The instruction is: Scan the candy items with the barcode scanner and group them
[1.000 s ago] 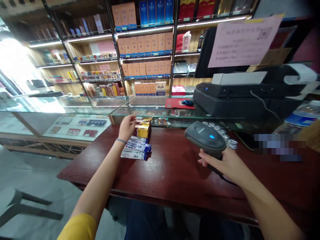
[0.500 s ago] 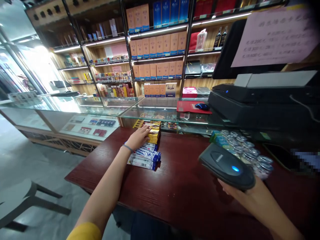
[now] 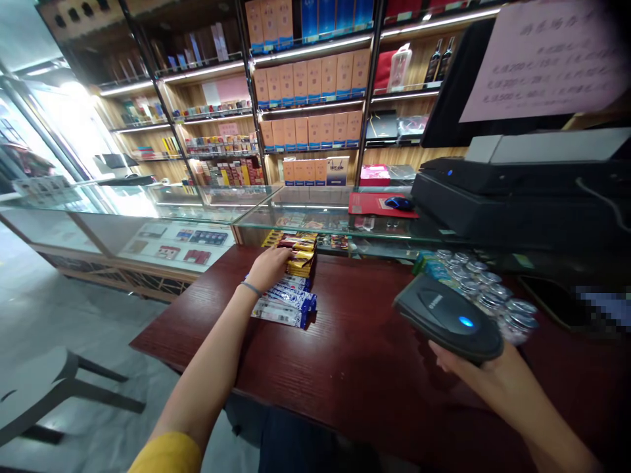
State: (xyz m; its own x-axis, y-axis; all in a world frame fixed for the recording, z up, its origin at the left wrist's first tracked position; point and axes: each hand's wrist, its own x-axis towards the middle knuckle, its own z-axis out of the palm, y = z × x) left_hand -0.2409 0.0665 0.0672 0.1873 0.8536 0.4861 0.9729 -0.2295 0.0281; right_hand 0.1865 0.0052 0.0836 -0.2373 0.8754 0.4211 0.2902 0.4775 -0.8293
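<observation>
A stack of flat, glossy yellow-and-brown packets [image 3: 302, 263] lies on the far left part of a dark red-brown wooden table [image 3: 345, 355], under the bent fingers of a person's left hand [image 3: 271, 268]. The hand touches the packets' left side; whether its fingers pinch one cannot be told. Just nearer, shiny blue-and-white packets [image 3: 286, 310] lie overlapping on the tabletop.

To the right, the right hand [image 3: 486, 374] is closed around a dark grey plastic handheld scanner [image 3: 444, 314], its handle mostly hidden and a blue light glowing on top. The scanner's front end points left, toward the packets but well apart from them. Beyond it stand rows of small clear containers with silvery lids [image 3: 488, 289], with a green-and-blue glossy package [image 3: 428, 264] beside them at their left.

Past the table's far edge runs a clear glass display counter [image 3: 315, 217], bearing a flat red mat [image 3: 367, 204] and a black computer mouse with blue lights [image 3: 399, 203]. At far right, a pink printed sheet [image 3: 537, 72] covers part of a black screen [image 3: 456, 85]. Rectangular orange cardboard boxes [image 3: 310, 82] line the lit wooden shelves behind, and a grey stool [image 3: 54, 387] stands at near left.
</observation>
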